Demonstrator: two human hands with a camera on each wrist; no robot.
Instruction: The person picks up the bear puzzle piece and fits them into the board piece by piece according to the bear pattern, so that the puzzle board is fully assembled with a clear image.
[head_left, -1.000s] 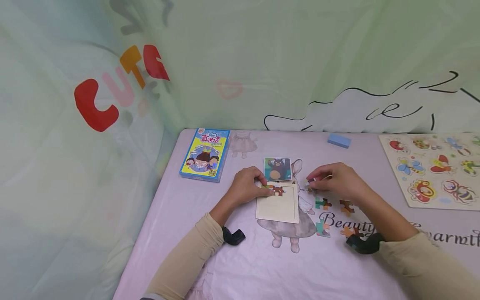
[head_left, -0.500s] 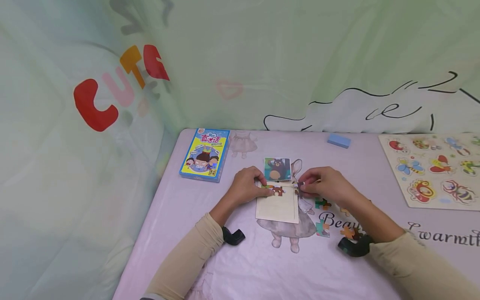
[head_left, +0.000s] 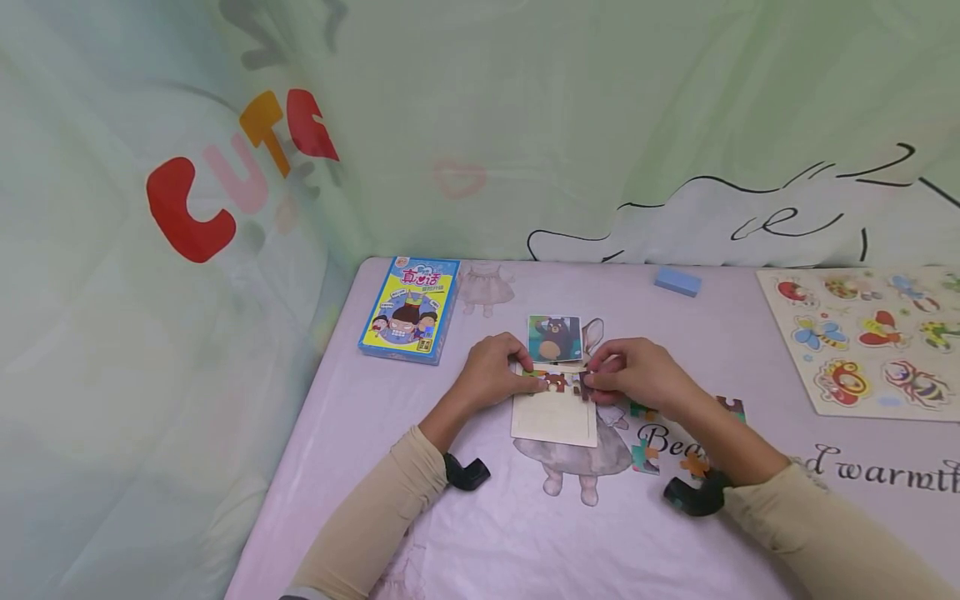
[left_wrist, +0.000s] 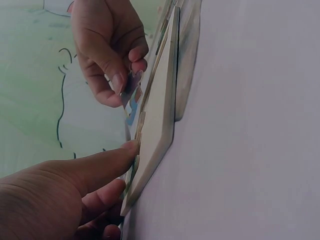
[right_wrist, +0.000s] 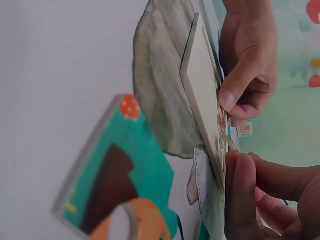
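Observation:
A pale wooden puzzle board (head_left: 555, 421) lies on the table with fitted pieces (head_left: 556, 382) showing a brown bear's head along its top. At its upper left corner my left hand (head_left: 491, 371) holds the edge, the thumb lying on the fitted pieces. My right hand (head_left: 641, 375) pinches a dark jigsaw piece (left_wrist: 132, 97) between thumb and fingers at the upper right corner. In the left wrist view that piece is tilted against the board's face; its fit is hard to tell. Directly above the board sits a bear picture card (head_left: 555, 339).
Several loose jigsaw pieces (head_left: 645, 457) lie to the right, partly hidden under my right forearm. A blue and yellow box (head_left: 408, 312) stands at the back left. Behind my right hand is a blue block (head_left: 678, 282). An insect peg board (head_left: 825, 407) occupies the far right.
My right hand has moved left with the jigsaw piece, from over the table to the board's upper right corner. My left hand has stayed where it was.

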